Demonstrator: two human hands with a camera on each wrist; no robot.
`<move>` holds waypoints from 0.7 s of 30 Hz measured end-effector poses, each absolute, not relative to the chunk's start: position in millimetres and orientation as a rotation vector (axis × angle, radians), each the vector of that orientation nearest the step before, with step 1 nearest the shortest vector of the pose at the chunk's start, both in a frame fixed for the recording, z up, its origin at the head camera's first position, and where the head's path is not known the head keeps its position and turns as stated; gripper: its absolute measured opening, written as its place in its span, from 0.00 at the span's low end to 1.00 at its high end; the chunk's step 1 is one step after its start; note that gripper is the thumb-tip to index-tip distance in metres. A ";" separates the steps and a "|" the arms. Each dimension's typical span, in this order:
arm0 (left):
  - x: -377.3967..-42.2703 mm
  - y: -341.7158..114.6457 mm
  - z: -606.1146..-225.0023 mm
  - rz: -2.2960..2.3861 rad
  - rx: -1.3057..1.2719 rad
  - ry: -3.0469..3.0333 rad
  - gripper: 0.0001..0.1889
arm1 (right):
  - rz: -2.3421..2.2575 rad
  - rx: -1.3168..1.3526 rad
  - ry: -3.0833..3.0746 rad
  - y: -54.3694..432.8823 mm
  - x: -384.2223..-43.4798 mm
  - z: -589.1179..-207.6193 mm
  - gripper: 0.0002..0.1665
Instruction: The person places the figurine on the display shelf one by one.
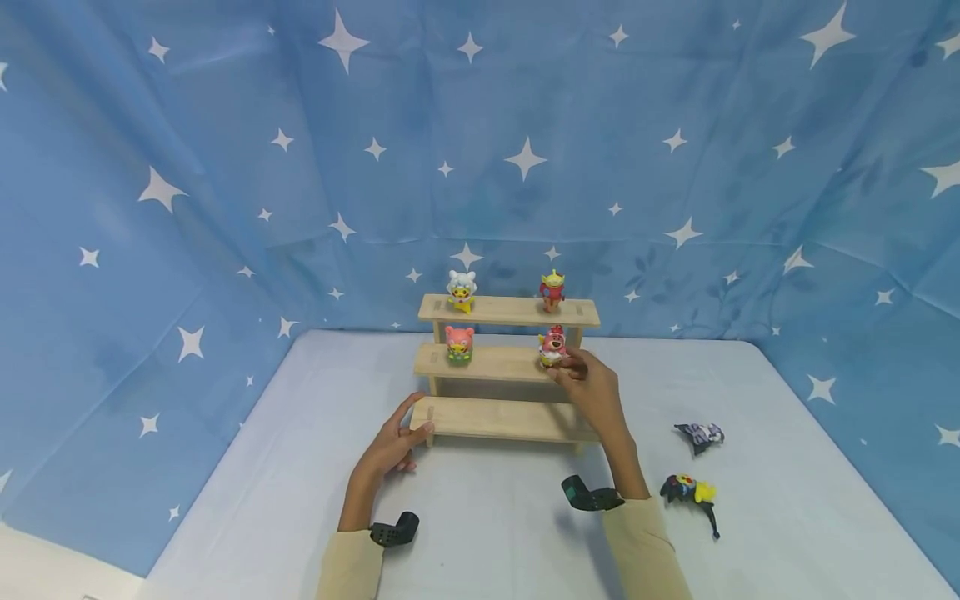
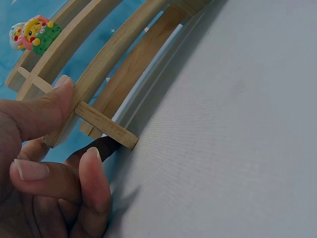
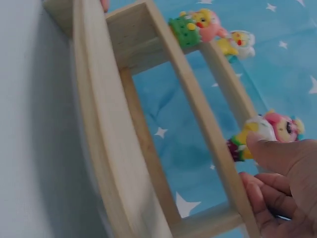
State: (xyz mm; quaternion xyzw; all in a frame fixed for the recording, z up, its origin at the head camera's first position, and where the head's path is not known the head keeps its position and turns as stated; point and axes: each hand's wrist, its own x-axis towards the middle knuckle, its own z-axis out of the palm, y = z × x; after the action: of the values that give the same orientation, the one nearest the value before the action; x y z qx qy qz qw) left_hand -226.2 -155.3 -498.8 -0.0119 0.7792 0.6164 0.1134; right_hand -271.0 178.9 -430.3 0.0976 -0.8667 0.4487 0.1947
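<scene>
A three-step wooden display stand (image 1: 495, 417) stands on the table. My left hand (image 1: 392, 442) grips the left end of its lowest step, thumb on top; the left wrist view shows the thumb (image 2: 62, 99) against the wood. At the right end of the middle step, my right hand (image 1: 592, 387) holds a small pink-headed bear figurine (image 1: 553, 343) between thumb and fingers. In the right wrist view the figurine (image 3: 262, 130) is upright at the step, partly covered by the thumb. A pink-hooded figurine with a green body (image 1: 459, 343) sits at the same step's left end.
On the top step are a white-hooded yellow figurine (image 1: 462, 292) and a red-suited green alien figurine (image 1: 552, 292). Right of the stand lie a grey-purple figurine (image 1: 701, 435) and a black-and-yellow one (image 1: 688, 490). A blue starry cloth (image 1: 480, 167) hangs behind the white table (image 1: 495, 517).
</scene>
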 end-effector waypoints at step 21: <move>-226.0 -154.9 -498.1 1.814 -0.044 2.274 0.39 | 0.815 -0.419 -2.660 284.2 -228.4 -423.5 0.24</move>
State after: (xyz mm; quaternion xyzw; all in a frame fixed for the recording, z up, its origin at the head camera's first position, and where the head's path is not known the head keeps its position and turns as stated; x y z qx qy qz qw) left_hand -226.0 -154.9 -498.1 -0.0151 0.7763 0.6194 0.1160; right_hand -228.4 284.2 -423.5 -0.1468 -0.9328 0.2857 0.1635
